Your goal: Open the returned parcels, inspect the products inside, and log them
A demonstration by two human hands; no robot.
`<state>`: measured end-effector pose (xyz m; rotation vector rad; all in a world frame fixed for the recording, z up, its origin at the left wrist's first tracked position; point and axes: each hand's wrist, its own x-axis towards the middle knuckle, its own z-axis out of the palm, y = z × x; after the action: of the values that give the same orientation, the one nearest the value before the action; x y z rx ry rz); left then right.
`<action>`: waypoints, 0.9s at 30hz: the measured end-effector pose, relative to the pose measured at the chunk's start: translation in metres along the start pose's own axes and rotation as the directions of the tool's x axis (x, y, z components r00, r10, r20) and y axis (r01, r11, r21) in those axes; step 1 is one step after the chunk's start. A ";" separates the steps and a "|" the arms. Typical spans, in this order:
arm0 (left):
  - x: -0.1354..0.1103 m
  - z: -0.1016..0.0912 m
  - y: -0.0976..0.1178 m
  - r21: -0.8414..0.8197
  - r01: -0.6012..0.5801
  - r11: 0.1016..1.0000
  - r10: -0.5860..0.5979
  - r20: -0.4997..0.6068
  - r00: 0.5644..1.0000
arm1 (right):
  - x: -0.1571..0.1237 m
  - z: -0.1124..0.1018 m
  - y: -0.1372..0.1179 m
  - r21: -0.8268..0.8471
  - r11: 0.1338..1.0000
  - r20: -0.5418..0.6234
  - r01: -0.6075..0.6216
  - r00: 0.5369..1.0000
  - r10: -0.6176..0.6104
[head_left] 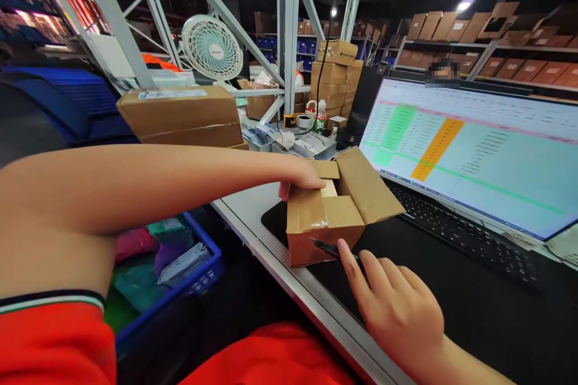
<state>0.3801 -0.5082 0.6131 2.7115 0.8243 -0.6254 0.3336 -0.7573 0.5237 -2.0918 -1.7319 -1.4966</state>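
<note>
A small cardboard box (326,242) sits on a black desk mat near the table's edge, its long right flap folded outward. Clear tape covers part of its near top edge, and something pale (329,188) shows through the opening. Reaching across from the left, my left hand (303,175) grips the box at its left upper side; most of its fingers are hidden. My right hand (397,295) is closed around a dark box cutter (329,248), the index finger stretched along it. The cutter's thin tip lies at the box's near face; whether it touches is unclear.
A monitor (469,144) and black keyboard (460,234) stand to the right. A larger carton (180,114) lies behind my left arm. Below the table's left edge, a blue crate (203,271) holds several bagged parcels. A fan (212,48) and metal posts stand behind.
</note>
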 end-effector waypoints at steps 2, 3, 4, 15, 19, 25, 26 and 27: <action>-0.002 0.000 -0.004 0.003 -0.029 1.000 0.029 -0.008 1.000 | 0.002 0.004 -0.004 -0.023 1.000 -0.002 -0.006 1.000 0.006; -0.002 0.001 -0.006 0.000 -0.046 0.999 0.046 -0.015 0.999 | 0.002 0.006 -0.006 -0.035 0.999 -0.005 -0.013 1.000 0.013; -0.002 0.001 -0.009 -0.005 -0.064 0.998 0.064 -0.023 0.998 | 0.002 0.006 -0.007 -0.052 0.998 -0.004 -0.024 1.000 0.024; -0.007 0.004 -0.056 -0.160 -0.211 0.964 0.197 -0.099 0.975 | -0.021 0.008 0.003 -0.154 0.982 0.059 -0.108 0.991 0.118; -0.009 0.007 -0.071 -0.282 -0.266 0.922 0.242 -0.118 0.963 | -0.014 0.012 0.001 -0.077 0.987 0.066 -0.141 0.987 0.147; 0.004 0.028 -0.092 -0.549 -0.292 0.783 0.275 -0.116 0.954 | -0.018 0.030 0.003 -0.035 0.981 0.053 -0.193 0.979 0.195; 0.009 0.037 -0.094 -0.613 -0.281 0.738 0.283 -0.096 0.954 | -0.020 0.034 0.003 -0.028 0.982 0.059 -0.189 0.980 0.190; 0.014 0.046 -0.096 -0.661 -0.268 0.701 0.288 -0.082 0.954 | -0.022 0.038 0.003 -0.013 0.984 0.069 -0.179 0.981 0.179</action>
<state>0.3200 -0.4391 0.5570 2.0824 0.4751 -0.2243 0.3614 -0.7534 0.4899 -2.2601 -1.5124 -1.3987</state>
